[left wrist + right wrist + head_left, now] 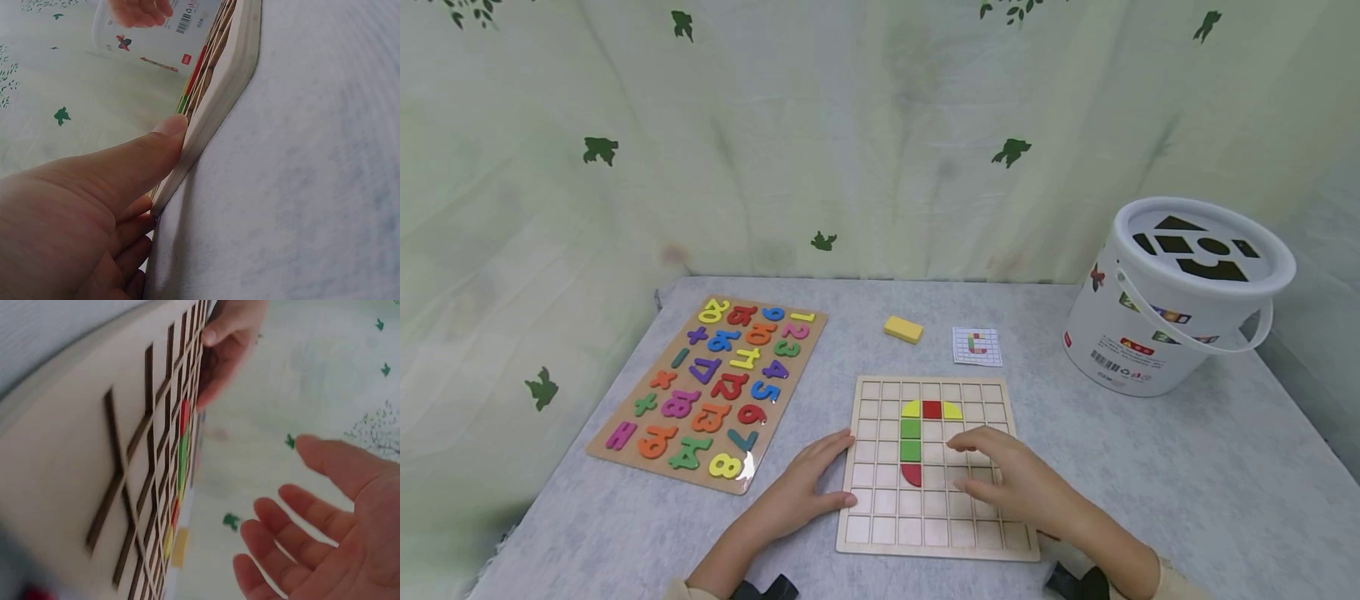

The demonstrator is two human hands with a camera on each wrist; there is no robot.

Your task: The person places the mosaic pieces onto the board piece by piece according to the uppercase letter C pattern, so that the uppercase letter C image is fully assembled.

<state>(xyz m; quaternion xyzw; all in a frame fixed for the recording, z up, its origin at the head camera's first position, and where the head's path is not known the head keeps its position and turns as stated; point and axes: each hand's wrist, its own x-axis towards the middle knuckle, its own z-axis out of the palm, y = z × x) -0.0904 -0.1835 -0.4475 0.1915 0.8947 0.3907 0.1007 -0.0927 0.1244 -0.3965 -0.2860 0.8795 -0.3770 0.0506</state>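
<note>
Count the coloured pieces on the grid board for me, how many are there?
6 on the grid board: a top row of yellow, red, yellow; below the left yellow, green, green, red. The right hand may hide more.

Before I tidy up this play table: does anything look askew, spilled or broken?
Nothing stands out. The grid board lies flat, the number puzzle sits angled but full, and the white bucket stands upright, lid on.
</note>
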